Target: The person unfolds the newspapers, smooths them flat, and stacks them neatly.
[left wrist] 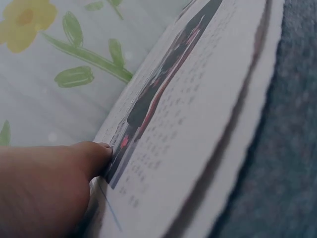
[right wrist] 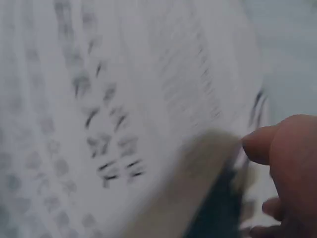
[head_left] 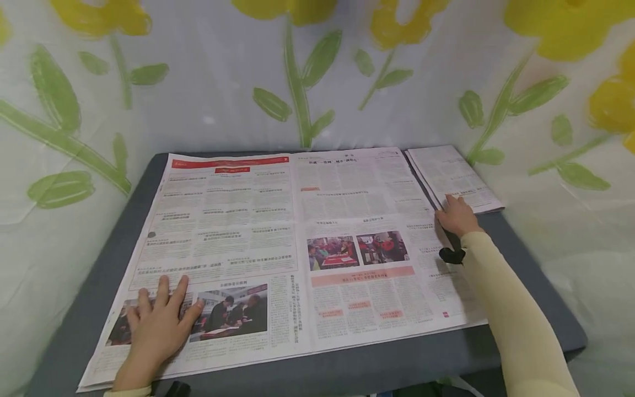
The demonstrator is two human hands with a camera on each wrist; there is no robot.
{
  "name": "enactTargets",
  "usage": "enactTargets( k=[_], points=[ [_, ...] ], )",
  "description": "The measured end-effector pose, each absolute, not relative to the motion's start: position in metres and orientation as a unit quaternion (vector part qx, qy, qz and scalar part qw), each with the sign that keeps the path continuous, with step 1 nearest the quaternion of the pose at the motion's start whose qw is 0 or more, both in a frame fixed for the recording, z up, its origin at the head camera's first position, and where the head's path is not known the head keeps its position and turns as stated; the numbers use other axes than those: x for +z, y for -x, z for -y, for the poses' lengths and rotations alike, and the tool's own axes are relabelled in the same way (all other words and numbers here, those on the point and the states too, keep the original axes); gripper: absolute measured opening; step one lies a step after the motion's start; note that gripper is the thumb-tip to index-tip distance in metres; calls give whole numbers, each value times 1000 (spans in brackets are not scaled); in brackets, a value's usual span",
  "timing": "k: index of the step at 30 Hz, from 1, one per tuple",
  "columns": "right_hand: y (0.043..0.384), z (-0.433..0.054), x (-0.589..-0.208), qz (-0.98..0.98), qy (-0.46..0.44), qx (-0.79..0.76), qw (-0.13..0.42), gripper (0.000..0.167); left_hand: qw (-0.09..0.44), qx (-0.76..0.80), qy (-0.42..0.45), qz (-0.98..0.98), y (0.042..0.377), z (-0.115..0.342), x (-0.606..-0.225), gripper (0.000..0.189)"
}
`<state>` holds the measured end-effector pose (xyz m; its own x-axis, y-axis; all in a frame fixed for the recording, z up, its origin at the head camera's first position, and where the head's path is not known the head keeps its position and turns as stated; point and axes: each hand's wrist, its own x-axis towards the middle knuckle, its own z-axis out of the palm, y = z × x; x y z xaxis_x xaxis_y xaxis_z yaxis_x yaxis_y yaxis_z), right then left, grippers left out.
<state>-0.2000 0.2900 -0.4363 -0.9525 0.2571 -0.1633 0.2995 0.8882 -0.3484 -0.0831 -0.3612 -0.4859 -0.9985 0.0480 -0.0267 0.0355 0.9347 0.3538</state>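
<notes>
An open newspaper (head_left: 357, 215) with text columns and colour photos lies spread across the dark grey table. My left hand (head_left: 161, 322) rests on its lower left part, fingers spread over a photo; the left wrist view shows the thumb (left wrist: 94, 156) against the page beside a picture. At the newspaper's right edge is my right hand (head_left: 458, 215), its fingers touching the near left corner of a folded newspaper stack (head_left: 453, 173). In the blurred right wrist view, the right thumb (right wrist: 260, 144) meets the open newspaper's edge, with other fingers lower down.
Dark grey fabric covers the table (head_left: 397, 364), showing along the near, left and right edges. A white curtain (head_left: 208, 94) with yellow flowers and green leaves hangs behind and around the sides. A black strap piece (head_left: 451, 255) sits at the right wrist.
</notes>
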Motion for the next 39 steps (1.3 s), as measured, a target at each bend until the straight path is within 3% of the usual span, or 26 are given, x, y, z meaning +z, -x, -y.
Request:
enactTargets(
  k=[5,10,21,26,32,39],
  points=[
    [203,-294,-450,-972,-159,-160,60,60,7,184,-22,-983,82,357,-486,77],
    [204,-301,-454,-973,-163,-157,50,65,0,188,-22,-982,81,357,-484,76],
    [202,-332,-462,-971,-151,-165,83,81,16,174,-23,-984,82,358,-481,77],
    [205,-329,-463,-980,-158,-110,53,66,13,174,-21,-984,82,359,-480,77],
    [203,-328,-453,-988,-139,-64,-10,33,25,177,-16,-984,80,358,-482,78],
    [197,-332,-438,-980,-147,-120,-64,30,5,183,-14,-983,80,358,-486,76]
  ],
)
